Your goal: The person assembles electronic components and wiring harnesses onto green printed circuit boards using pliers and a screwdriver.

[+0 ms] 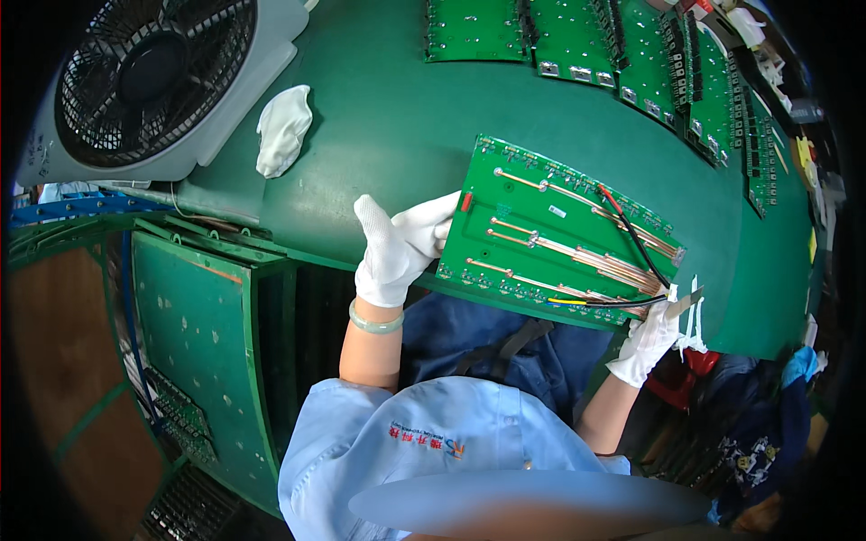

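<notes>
A large green circuit board point(564, 236) is tilted above the near edge of the bench, with copper-coloured strips running across it. Red, black and yellow wires point(595, 304) lie over its right part. My left hand point(397, 239), in a white glove, holds the board's left edge; its thumb stands up and the fingertips are hidden behind the board. My right hand point(649, 338), also gloved, grips the lower right corner. From beside its fingers sticks out a flat greyish strip point(686, 304), its kind unclear. White ragged strips point(693, 335) hang there too.
Several more circuit boards point(577, 36) lie along the far right of the green bench point(388, 117). A grey fan point(153, 72) stands at the far left, near a crumpled white glove point(284, 131). Below left is a green metal cabinet point(194, 343); cloth point(767, 424) hangs at lower right.
</notes>
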A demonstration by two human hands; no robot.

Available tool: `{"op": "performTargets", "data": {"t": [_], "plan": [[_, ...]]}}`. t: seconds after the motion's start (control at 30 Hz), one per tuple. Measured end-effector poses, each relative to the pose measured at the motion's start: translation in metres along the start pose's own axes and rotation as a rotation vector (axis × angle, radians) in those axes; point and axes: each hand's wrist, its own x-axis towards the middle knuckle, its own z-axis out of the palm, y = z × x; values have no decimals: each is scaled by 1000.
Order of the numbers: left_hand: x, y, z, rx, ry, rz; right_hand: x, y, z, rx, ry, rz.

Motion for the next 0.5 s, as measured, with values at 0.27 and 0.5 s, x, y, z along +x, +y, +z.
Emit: {"op": "performTargets", "data": {"t": [0.27,0.5], "plan": [[-9,-5,3,96,116,80,4,20,-8,63,-91,-148],[-11,-2,-3,156,62,39,3,22,-10,153,-115,-146]]}}
